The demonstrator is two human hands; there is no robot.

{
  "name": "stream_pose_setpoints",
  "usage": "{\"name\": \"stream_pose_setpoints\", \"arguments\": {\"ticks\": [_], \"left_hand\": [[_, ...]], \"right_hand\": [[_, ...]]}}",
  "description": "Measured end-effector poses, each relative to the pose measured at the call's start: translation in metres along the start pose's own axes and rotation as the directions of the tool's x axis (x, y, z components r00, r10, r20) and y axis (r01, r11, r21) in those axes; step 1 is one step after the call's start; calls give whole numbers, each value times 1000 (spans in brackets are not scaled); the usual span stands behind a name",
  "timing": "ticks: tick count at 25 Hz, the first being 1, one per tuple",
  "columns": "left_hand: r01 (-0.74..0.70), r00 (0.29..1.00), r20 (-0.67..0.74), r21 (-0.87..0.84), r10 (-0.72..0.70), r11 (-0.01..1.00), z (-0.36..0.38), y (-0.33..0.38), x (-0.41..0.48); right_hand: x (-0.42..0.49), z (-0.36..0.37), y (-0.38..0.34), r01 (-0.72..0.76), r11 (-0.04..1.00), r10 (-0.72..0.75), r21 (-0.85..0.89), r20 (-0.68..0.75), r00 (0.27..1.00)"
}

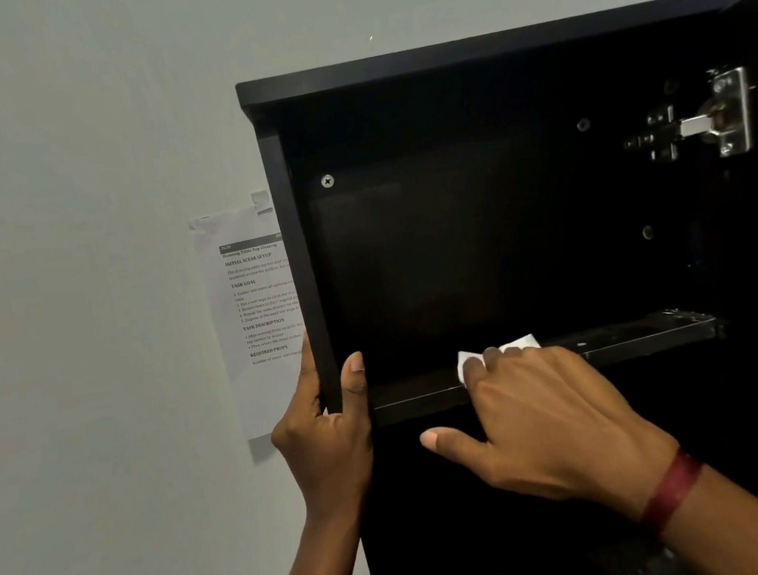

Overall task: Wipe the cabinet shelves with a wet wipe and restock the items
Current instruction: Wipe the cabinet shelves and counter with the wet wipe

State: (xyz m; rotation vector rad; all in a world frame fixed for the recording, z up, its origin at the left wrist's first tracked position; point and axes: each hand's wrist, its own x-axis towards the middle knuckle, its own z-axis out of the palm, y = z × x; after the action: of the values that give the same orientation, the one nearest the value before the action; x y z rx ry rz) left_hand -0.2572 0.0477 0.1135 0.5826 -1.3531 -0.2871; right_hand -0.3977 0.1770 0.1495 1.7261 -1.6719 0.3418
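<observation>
By the paper on the wall, the left hand wraps its fingers round the black cabinet's side, and the right hand presses the white wipe onto the shelf with flat fingers, thumb out.

Free room above the shelf; hinge high at right.

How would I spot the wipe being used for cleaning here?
Find the black cabinet with its door open. On its shelf, the right hand presses a small crumpled wipe under its fingers. It is the only white thing inside the dark cabinet; the printed sheet hangs outside, left.
</observation>
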Motion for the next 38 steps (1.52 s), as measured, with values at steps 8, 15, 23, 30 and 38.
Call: {"name": "stream_pose_setpoints", "arguments": {"ticks": [8,15,23,30,38], "left_hand": [[-51,998,24,-16,52,999,-2,4,1],[-70,997,21,-3,70,998,1,5,-4],[-117,993,29,55,115,992,-2,4,-4],[-121,993,20,53,120,991,0,3,-5],[-128,991,47,94,124,987,-4,4,-3]], "right_hand": [[25,22,45,-132,983,119,131,102,988],[-15,2,23,-72,991,78,115,-44,996],[-9,6,72,-351,934,354,-59,58,933],[-1,0,65,-260,965,256,17,122,959],[14,7,124,-476,873,465,-102,468,752]]}}
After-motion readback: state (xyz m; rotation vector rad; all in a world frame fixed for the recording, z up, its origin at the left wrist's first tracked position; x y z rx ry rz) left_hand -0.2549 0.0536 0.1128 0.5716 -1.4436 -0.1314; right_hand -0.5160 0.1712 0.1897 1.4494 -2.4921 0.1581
